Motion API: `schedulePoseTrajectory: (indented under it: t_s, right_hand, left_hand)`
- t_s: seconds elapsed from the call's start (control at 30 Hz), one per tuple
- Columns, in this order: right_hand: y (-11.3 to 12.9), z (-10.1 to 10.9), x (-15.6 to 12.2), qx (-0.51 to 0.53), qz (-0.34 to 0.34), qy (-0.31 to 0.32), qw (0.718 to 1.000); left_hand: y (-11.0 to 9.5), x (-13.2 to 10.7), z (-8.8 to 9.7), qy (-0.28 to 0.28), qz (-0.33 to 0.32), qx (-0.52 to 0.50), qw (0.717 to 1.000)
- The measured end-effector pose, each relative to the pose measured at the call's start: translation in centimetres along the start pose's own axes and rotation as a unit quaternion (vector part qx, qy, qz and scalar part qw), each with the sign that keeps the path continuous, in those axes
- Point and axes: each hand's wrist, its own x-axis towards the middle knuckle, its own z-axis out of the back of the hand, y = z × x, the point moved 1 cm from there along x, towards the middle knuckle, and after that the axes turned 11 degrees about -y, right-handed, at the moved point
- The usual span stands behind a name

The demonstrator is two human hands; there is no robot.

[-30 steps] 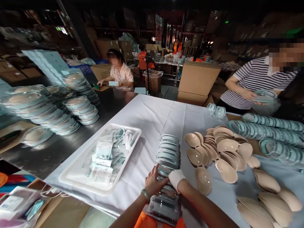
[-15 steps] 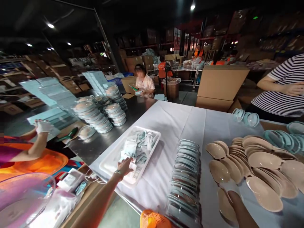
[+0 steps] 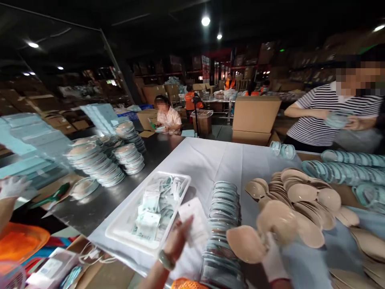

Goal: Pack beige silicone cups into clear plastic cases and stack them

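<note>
My left hand (image 3: 177,243) holds a flat white packet (image 3: 195,219) lifted just right of the white tray (image 3: 120,229), which is full of similar packets. My right hand (image 3: 272,260), in a white glove, grips a pair of beige cups (image 3: 261,232) raised above the table, blurred by motion. Between my hands a long row of stacked clear lids with teal rims (image 3: 224,216) runs away from me on the white cloth (image 3: 207,160). A heap of beige cups (image 3: 300,196) lies to the right.
Stacks of packed lidded trays (image 3: 96,160) stand on the dark steel table at left. Rows of teal-rimmed lids (image 3: 345,168) lie at far right. A person in a striped shirt (image 3: 327,112) works there; a gloved hand (image 3: 13,186) shows at left. Cardboard boxes (image 3: 255,116) stand behind.
My left hand has left the tray with a white packet and come back toward the middle. My right hand has lifted a pair of beige cups off the table.
</note>
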Motion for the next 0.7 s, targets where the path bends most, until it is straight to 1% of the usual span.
schedulePoseTrajectory:
  t_s: [0.03,0.07,0.1,0.13,0.17,0.2,0.23,0.27,0.3,0.33,0.37,0.4,0.43,0.47,0.5,0.53,0.57,0.6,0.63,0.67,0.7]
  right_hand:
    - [2.3,-1.2,-1.1,-0.005,-0.044,-0.023,0.999]
    - [4.8,-2.2,-1.9,-0.009,-0.075,-0.024,0.997]
    - [7.2,-2.9,-2.2,0.012,-0.111,-0.015,0.994]
    - [9.4,-3.3,-2.1,0.038,-0.14,-0.013,0.989]
    - [11.2,-3.3,-1.9,0.047,-0.159,-0.01,0.986]
    - [12.6,-3.0,-1.5,0.055,-0.171,0.0,0.984]
    - [13.7,-2.5,-1.2,0.036,-0.147,0.016,0.988]
    - [14.5,-1.8,-1.0,-0.009,-0.093,0.033,0.995]
    - [15.1,-1.0,-1.0,-0.064,-0.009,0.045,0.997]
    - [15.6,-0.4,-1.2,-0.116,0.098,0.051,0.987]
    - [16.0,0.1,-1.7,-0.15,0.214,0.052,0.964]
    - [16.2,0.5,-2.4,-0.158,0.315,0.048,0.935]
    - [16.3,0.7,-3.0,-0.144,0.389,0.038,0.909]
    - [16.2,0.8,-3.7,-0.126,0.438,0.027,0.89]
    - [16.1,0.9,-4.1,-0.12,0.462,0.012,0.879]
    - [15.9,1.1,-4.3,-0.124,0.46,-0.011,0.879]
    - [15.5,1.4,-4.2,-0.129,0.432,-0.041,0.892]
    - [15.0,1.8,-3.9,-0.122,0.386,-0.057,0.913]
    - [14.4,2.3,-3.6,-0.097,0.329,-0.056,0.938]
    - [13.7,2.9,-3.2,-0.058,0.266,-0.041,0.961]
    - [12.9,3.5,-2.9,-0.014,0.203,-0.024,0.979]
  left_hand:
    - [2.1,-1.6,-2.6,0.011,0.028,-0.036,0.999]
    - [4.1,-2.9,-4.7,0.009,0.052,-0.053,0.997]
    - [5.8,-4.0,-6.2,0.0,0.054,-0.057,0.997]
    - [7.2,-4.6,-7.1,-0.016,0.047,-0.053,0.997]
    - [8.1,-4.8,-7.5,-0.039,0.029,-0.04,0.998]
    - [8.7,-4.6,-7.4,-0.071,0.002,-0.023,0.997]
    - [9.0,-4.2,-7.1,-0.104,-0.025,-0.011,0.994]
    - [9.1,-3.6,-6.5,-0.134,-0.048,-0.006,0.99]
    - [9.1,-2.9,-5.9,-0.155,-0.064,-0.008,0.986]
    - [9.1,-2.3,-5.4,-0.165,-0.07,-0.02,0.984]
    - [9.1,-1.9,-5.1,-0.163,-0.07,-0.036,0.983]
    - [9.0,-1.7,-4.9,-0.152,-0.065,-0.053,0.985]
    - [8.8,-1.8,-4.9,-0.139,-0.059,-0.065,0.986]
    - [8.5,-2.1,-5.0,-0.13,-0.054,-0.074,0.987]
    - [8.1,-2.6,-5.2,-0.102,-0.049,-0.069,0.991]
    - [7.5,-3.4,-5.4,-0.054,-0.041,-0.053,0.996]
    - [6.9,-4.2,-5.4,0.008,-0.029,-0.03,0.999]
    - [6.4,-5.1,-5.3,0.08,-0.014,-0.007,0.997]
    - [5.9,-6.0,-5.0,0.152,-0.002,0.015,0.988]
    - [5.7,-6.8,-4.5,0.208,0.0,0.041,0.977]
    - [5.8,-7.4,-3.9,0.239,-0.015,0.073,0.968]
